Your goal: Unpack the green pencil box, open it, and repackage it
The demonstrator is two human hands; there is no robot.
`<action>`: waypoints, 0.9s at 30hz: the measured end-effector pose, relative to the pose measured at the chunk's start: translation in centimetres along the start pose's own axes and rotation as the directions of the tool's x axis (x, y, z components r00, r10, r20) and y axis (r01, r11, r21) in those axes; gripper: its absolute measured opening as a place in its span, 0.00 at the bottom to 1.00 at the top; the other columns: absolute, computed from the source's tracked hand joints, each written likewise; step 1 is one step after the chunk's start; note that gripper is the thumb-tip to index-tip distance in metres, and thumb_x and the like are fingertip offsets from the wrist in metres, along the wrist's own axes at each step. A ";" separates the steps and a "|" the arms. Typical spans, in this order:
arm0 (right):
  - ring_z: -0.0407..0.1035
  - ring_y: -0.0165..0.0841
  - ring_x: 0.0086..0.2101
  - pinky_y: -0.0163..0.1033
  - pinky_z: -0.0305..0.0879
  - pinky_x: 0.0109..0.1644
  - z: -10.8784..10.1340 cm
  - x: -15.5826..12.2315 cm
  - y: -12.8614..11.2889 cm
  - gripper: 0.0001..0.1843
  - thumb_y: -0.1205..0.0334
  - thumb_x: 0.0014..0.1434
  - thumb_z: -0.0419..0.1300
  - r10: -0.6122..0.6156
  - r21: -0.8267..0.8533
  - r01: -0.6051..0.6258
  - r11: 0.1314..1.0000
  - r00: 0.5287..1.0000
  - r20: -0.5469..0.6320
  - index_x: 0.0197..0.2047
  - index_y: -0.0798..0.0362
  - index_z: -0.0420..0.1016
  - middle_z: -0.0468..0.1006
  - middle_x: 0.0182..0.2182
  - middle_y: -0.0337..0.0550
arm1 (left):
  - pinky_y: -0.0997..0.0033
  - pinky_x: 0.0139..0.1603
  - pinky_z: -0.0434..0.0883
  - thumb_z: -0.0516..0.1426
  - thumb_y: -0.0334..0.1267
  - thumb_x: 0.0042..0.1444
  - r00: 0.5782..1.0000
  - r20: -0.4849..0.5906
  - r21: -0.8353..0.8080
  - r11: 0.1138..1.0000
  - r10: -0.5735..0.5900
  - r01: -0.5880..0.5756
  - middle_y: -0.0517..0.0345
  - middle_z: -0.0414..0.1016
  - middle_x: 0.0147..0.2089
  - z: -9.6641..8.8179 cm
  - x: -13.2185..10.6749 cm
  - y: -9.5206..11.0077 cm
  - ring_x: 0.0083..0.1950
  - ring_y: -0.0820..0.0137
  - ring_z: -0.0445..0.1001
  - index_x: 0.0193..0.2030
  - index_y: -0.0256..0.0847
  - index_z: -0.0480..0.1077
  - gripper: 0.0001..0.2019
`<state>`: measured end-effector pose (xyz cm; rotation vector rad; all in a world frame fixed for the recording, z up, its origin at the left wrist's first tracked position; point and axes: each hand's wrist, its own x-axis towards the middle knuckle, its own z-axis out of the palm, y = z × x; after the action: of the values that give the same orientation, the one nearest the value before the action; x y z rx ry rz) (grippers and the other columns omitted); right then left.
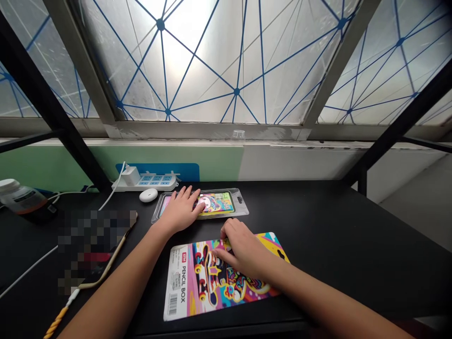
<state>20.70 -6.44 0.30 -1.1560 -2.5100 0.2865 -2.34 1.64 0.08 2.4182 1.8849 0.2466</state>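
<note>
A colourful pencil box card printed with a skateboard lies flat near the front edge of the black desk. My right hand rests on its upper middle, fingers curled down against the card. Farther back lies a clear plastic blister pack holding a bright pencil box. My left hand lies flat on the left part of that pack, fingers stretched out and apart.
A white power strip with a plugged charger sits at the back by the wall, a small white oval case in front of it. A bottle lies far left. Cables and a blurred dark object occupy the left.
</note>
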 end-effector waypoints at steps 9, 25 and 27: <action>0.67 0.35 0.27 0.38 0.56 0.30 -6.2 0.7 11.4 0.23 0.36 0.59 0.58 0.379 0.053 -0.380 0.924 0.925 0.019 0.32 0.48 0.66 0.75 0.27 0.38 | 0.31 0.70 0.43 0.45 0.50 0.66 0.994 0.087 -0.095 0.994 0.067 -0.059 0.44 0.55 0.74 -1.7 -1.2 0.6 0.75 0.50 0.50 0.67 0.43 0.62 0.26; 0.67 0.34 0.30 0.38 0.60 0.33 -4.9 1.0 12.6 0.23 0.40 0.62 0.53 0.347 0.219 -0.381 0.898 0.921 0.177 0.33 0.49 0.78 0.78 0.29 0.39 | 0.40 0.69 0.54 0.45 0.59 0.67 0.963 0.036 -0.155 0.953 0.268 -0.259 0.50 0.62 0.71 -1.3 -2.1 3.0 0.72 0.53 0.58 0.68 0.45 0.61 0.30; 0.66 0.33 0.28 0.38 0.58 0.31 -5.3 0.7 13.5 0.24 0.38 0.61 0.53 0.373 0.201 -0.405 0.892 0.910 0.179 0.31 0.49 0.78 0.76 0.26 0.39 | 0.42 0.69 0.54 0.46 0.58 0.67 0.958 0.036 -0.155 0.949 0.285 -0.276 0.49 0.63 0.71 -1.5 -2.1 2.9 0.71 0.54 0.59 0.68 0.45 0.61 0.30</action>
<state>31.77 3.04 0.90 -1.5788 -2.2516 0.7702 -0.27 -1.17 1.83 2.5526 1.4380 0.3154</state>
